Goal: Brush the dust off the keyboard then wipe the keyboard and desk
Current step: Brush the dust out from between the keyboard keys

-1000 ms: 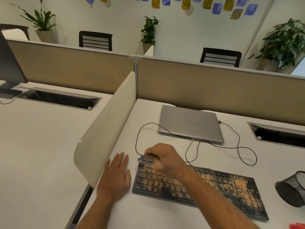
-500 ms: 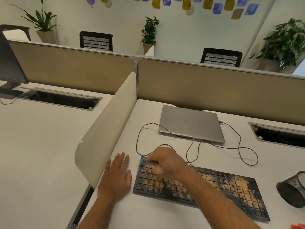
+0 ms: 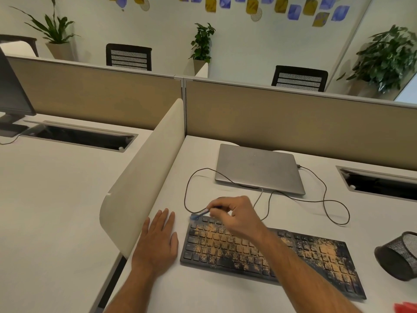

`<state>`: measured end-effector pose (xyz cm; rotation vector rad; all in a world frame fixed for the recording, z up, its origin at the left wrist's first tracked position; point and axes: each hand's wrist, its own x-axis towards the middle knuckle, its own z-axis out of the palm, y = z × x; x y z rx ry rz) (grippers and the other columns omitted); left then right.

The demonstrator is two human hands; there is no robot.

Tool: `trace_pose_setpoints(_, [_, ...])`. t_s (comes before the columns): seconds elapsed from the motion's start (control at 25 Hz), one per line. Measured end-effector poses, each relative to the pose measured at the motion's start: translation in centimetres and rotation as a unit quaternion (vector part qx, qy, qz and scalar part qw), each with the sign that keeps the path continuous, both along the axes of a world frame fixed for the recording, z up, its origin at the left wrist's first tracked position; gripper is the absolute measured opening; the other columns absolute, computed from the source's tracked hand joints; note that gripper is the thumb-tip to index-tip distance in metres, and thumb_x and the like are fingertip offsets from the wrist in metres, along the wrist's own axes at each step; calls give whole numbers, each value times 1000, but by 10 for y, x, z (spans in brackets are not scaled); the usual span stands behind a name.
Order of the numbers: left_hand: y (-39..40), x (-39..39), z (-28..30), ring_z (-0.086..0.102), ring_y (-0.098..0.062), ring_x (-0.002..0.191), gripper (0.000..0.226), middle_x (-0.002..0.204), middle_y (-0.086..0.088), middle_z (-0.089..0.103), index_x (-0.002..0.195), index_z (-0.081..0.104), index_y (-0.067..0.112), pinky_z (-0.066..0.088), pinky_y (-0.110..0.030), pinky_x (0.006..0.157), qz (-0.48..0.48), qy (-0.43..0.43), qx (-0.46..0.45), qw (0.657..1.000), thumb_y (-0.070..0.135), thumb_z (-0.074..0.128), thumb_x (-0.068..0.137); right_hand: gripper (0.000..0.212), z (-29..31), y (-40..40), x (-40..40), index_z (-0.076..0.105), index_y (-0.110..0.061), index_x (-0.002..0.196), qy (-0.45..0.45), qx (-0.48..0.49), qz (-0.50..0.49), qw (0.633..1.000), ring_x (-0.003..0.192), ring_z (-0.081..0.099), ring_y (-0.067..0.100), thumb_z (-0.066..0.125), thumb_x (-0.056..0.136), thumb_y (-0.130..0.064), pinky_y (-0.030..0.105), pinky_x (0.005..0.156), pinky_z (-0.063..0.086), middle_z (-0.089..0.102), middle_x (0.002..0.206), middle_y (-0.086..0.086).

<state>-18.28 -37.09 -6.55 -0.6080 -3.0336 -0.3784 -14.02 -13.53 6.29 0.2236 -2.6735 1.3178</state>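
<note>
White desk (image 3: 203,168) holds a black flat keyboard (image 3: 266,251) dusted with orange powder, near its front edge. Closed grey laptop (image 3: 259,169) lies behind it. Left hand (image 3: 158,240) rests flat on the desk just beside the keyboard, fingers straight. Right hand (image 3: 234,215) pinches a small blue-tipped brush (image 3: 199,215) at the keyboard's top-left corner.

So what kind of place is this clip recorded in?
Most likely an open-plan office: desks split by fabric partition panels, mesh office chairs behind them, and a closed laptop beyond a dusty keyboard.
</note>
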Motion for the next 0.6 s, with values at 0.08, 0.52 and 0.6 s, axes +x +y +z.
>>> trace_pose_setpoints(0.08, [1,0,1,3,-14,154,77,167,1,11,160,16,21,-4,-38,125,-2,-1,-6,1000,49,3,89,14,-1,9,-2,74,-21,97,23,-2,-50,998,72,64,14,65,87,-18,38,66,55,71,81,-9])
trace_pose_setpoints(0.52, [0,1,3,0,-14,154,78,168,1,9,160,15,20,-7,-38,124,-2,-10,-2,1000,49,2,88,9,8,20,4,64,-17,86,-21,312,27,949,70,54,15,56,86,-16,32,68,49,66,76,-2])
trace_pose_setpoints(0.6, [1,2,4,0,-14,154,79,168,0,9,160,14,20,-6,-38,125,-2,-8,-6,1000,49,1,88,9,13,23,4,65,-18,88,15,303,8,953,70,55,15,56,87,-18,33,68,50,67,77,-3])
